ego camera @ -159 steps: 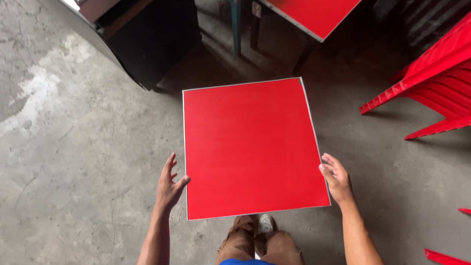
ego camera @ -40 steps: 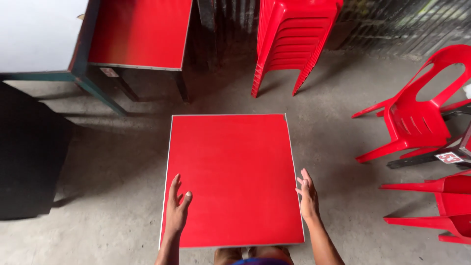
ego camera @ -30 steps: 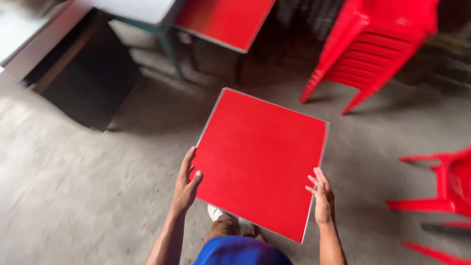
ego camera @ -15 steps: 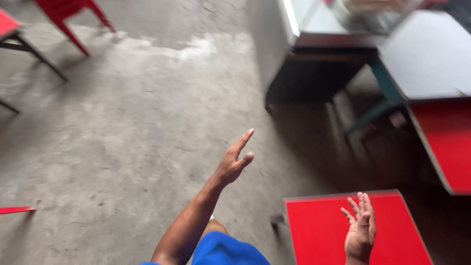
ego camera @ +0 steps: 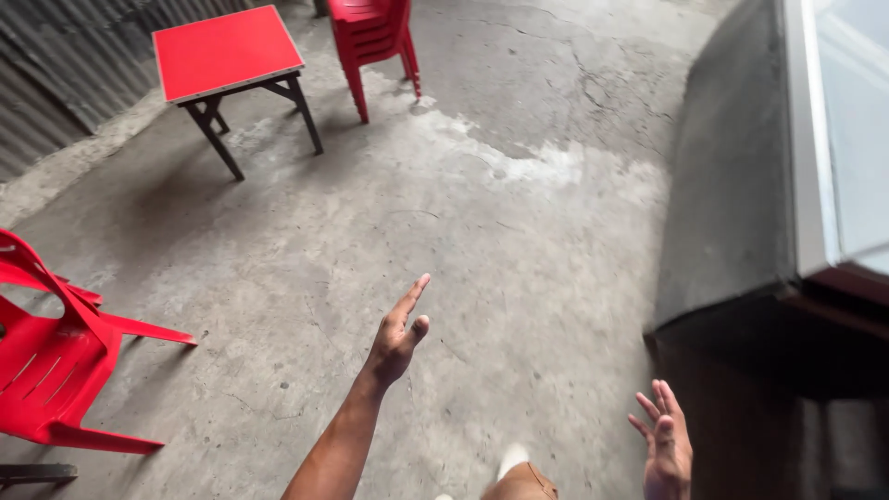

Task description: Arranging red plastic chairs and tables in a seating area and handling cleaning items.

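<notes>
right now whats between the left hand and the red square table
Only bare concrete floor lies between the left hand and the red square table, seen in the head view.

Red tabletop gone from both grips, left hand and right hand now empty, spread

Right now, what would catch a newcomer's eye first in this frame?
The bright reds against grey concrete: a red square table at top left, stacked red chairs beside it, and a red chair at the left edge. Both hands are empty, the left hand outstretched at centre, the right hand low right.
</notes>
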